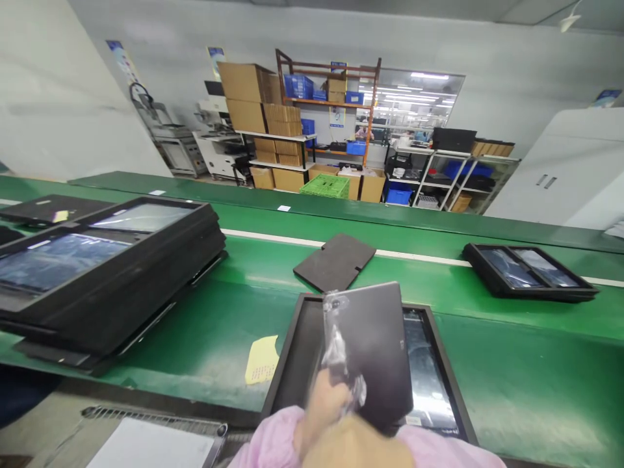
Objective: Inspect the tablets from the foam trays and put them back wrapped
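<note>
A dark grey tablet with a camera in its upper corner is tilted up over a black foam tray, its back towards me. Crumpled clear plastic film clings along its left side. My left hand is closed at the tablet's lower left edge, over the film. Close to the camera, my right hand is a blurred shape below the tablet; its fingers cannot be made out. Another tablet, screen up, lies in the tray's right compartment. The left compartment shows bare black foam.
Stacked foam trays with tablets stand left on the green bench. A smaller tray stack sits at right. Beyond my tray lies a black foam sheet; a torn yellow paper is beside it. A wire cart stands below the bench.
</note>
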`<action>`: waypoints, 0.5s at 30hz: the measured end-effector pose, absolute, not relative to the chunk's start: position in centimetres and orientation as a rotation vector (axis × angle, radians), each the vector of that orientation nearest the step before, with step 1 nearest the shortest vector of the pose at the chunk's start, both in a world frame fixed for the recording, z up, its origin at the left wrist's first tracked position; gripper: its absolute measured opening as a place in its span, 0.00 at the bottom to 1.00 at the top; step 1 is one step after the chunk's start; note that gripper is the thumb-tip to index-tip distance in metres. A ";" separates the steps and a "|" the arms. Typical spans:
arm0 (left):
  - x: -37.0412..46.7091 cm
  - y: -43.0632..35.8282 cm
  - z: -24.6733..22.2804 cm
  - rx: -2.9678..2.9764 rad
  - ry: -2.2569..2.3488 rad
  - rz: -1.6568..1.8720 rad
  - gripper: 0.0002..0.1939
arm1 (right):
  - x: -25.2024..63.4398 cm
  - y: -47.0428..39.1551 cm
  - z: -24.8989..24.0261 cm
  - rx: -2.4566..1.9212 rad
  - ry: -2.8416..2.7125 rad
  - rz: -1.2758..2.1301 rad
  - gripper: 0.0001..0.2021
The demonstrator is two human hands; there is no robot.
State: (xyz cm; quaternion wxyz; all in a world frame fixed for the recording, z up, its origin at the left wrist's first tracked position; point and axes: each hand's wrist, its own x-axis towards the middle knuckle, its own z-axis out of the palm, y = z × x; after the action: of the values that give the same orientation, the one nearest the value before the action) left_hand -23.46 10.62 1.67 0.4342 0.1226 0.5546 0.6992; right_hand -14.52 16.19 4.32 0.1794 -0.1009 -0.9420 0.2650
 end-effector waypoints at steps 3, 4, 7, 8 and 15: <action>-23.4 10.3 1.8 0.291 1.394 1.672 0.08 | -14.4 14.7 4.7 -0.305 -2.509 1.056 0.14; -23.5 10.0 1.6 0.289 1.378 1.679 0.06 | -14.0 15.3 5.2 -0.322 -2.453 1.133 0.14; -24.1 9.4 1.1 0.256 1.344 1.822 0.03 | -12.4 19.1 7.0 -0.429 -2.186 1.291 0.15; -24.3 9.3 1.0 0.240 1.373 1.874 0.04 | -12.0 20.3 7.5 -0.503 -2.007 1.326 0.14; -22.5 8.9 3.1 0.986 1.663 1.712 0.31 | -12.6 20.5 4.2 -0.643 -2.084 1.491 0.33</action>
State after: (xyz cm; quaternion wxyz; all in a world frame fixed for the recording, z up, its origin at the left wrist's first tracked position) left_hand -22.51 8.86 3.14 0.2761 0.3668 0.6189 0.6373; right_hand -12.62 20.54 4.22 0.2473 -0.2358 -0.7644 0.5468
